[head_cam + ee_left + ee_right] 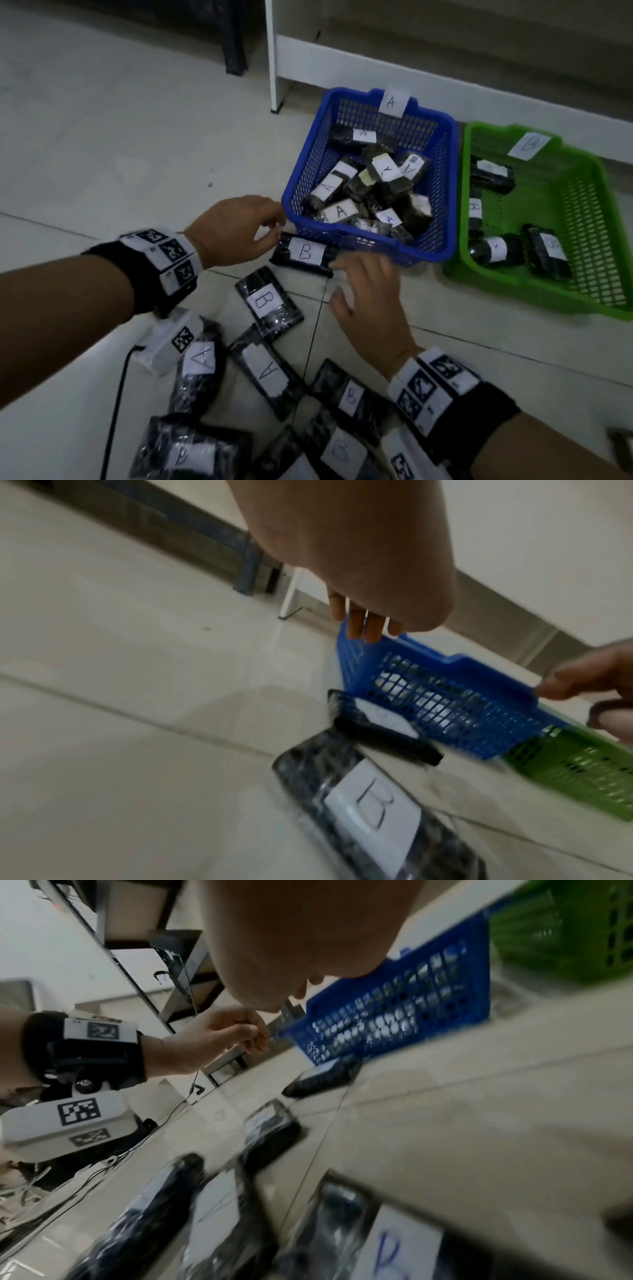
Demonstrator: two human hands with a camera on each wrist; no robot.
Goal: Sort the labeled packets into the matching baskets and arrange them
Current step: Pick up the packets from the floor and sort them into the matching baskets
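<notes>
A black packet labelled B [303, 253] lies flat on the tiled floor against the front wall of the blue basket [428, 253], which is tagged A and holds several A packets. My left hand [274, 226] hovers at the packet's left end, fingers loosely curled and holding nothing. To the packet's right, my right hand [342, 281] is spread with its fingertips at the packet's right end. The same packet [377, 723] shows under my left fingers [363, 623] in the left wrist view. The green basket [534, 291], tagged B, holds several B packets.
More packets lie nearer me: another B packet [269, 301], two A packets [200, 356] [267, 370] and several others at the bottom. A white marker box [171, 342] with a black cable [116, 411] sits on the left. A white shelf leg [274, 68] stands behind the baskets.
</notes>
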